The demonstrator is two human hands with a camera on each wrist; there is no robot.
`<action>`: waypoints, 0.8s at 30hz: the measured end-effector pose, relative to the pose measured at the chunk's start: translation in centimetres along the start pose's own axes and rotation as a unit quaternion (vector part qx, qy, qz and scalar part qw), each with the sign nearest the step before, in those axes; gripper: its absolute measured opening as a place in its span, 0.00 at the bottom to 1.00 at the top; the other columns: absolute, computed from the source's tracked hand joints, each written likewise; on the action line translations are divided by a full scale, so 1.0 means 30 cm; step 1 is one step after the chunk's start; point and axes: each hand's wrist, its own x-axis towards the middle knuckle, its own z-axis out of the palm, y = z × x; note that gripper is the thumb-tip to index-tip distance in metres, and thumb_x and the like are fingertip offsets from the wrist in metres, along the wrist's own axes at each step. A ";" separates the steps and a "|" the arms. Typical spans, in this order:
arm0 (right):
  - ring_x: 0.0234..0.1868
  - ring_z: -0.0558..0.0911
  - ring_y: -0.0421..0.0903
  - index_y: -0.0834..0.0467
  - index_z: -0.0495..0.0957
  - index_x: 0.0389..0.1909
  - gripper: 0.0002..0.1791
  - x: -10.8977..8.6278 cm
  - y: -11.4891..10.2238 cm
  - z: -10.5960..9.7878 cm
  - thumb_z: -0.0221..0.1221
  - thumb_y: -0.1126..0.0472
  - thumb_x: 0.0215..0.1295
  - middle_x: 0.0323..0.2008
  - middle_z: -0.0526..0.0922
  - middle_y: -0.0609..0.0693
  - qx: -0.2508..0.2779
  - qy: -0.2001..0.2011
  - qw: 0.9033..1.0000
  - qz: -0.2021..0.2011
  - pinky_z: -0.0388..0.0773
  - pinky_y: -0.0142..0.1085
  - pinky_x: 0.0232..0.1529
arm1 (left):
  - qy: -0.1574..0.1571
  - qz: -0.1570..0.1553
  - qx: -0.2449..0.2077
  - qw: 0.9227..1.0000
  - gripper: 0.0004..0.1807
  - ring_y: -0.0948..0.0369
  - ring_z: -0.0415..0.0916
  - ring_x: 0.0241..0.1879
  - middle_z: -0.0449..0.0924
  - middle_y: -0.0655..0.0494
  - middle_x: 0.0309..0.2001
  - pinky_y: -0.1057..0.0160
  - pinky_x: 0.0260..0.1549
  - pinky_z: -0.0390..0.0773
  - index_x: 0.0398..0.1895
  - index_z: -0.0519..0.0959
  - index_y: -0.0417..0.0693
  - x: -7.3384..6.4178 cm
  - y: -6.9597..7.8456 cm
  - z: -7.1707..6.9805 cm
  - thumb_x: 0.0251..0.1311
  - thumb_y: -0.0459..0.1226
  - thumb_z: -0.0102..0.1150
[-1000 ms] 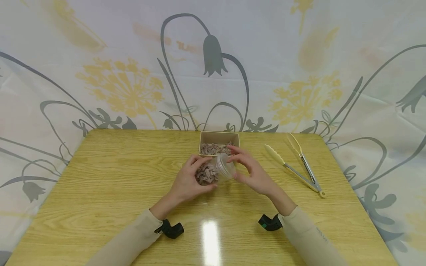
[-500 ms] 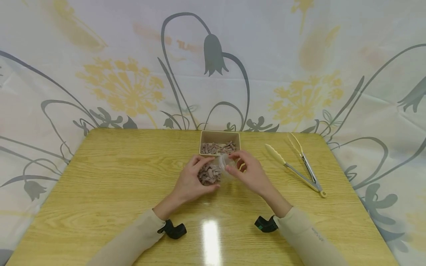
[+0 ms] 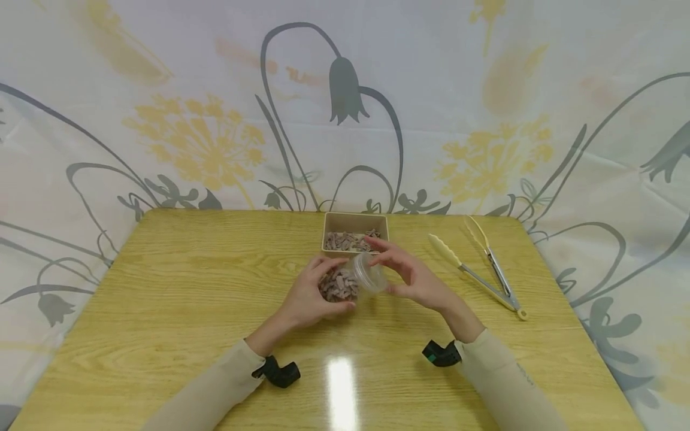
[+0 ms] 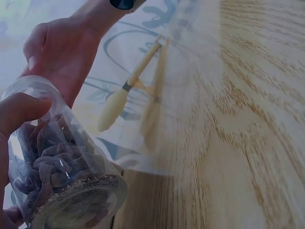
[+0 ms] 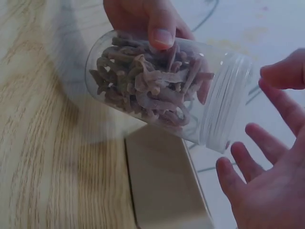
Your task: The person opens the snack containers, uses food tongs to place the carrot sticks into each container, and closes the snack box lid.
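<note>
A clear jar [image 5: 147,86] filled with brownish-purple dried strips is tilted nearly on its side, above the table. My left hand [image 3: 304,299] grips its body, with the thumb [image 5: 163,38] lying along the near side in the right wrist view. A transparent ribbed lid or collar [image 5: 226,102] is at the jar's right end. Around that end my right hand [image 3: 420,284] spreads its fingers; in the right wrist view a small gap shows between thumb and rim. Just beyond the jar stands a beige box [image 3: 356,222] with more of the strips inside.
Pale-tipped tongs [image 3: 501,281] lie spread on the wooden table [image 3: 205,287] to the right. A patterned cloth [image 3: 215,60] hangs along the table's far edge.
Half a second ago my right fingers were closed in on the lid end; now they are spread, and the hand has shifted slightly right. My left hand keeps its grip on the jar.
</note>
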 end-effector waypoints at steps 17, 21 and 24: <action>0.47 0.79 0.51 0.57 0.73 0.65 0.28 0.013 -0.023 0.060 0.59 0.45 0.71 0.58 0.76 0.56 -0.227 0.097 0.962 0.116 0.83 0.40 0.41 | 0.010 0.017 0.019 1.000 0.45 0.54 0.72 0.50 0.70 0.55 0.53 0.54 0.47 0.80 0.66 0.74 0.54 0.000 -0.004 0.004 0.38 0.45 0.82; 0.64 0.70 0.60 0.60 0.69 0.68 0.29 0.006 -0.021 0.039 0.62 0.58 0.69 0.69 0.63 0.62 -0.146 0.054 0.986 0.066 0.77 0.54 0.57 | -0.006 0.008 -0.006 1.000 0.44 0.54 0.72 0.50 0.70 0.55 0.53 0.53 0.48 0.80 0.66 0.74 0.55 0.001 -0.007 -0.005 0.39 0.45 0.82; 0.73 0.56 0.62 0.63 0.69 0.67 0.31 0.003 -0.018 0.019 0.62 0.72 0.61 0.75 0.54 0.64 -0.073 0.000 0.997 0.015 0.63 0.62 0.66 | -0.023 -0.005 -0.030 0.999 0.44 0.55 0.71 0.51 0.70 0.56 0.54 0.52 0.50 0.79 0.66 0.74 0.55 0.002 -0.009 -0.013 0.40 0.45 0.81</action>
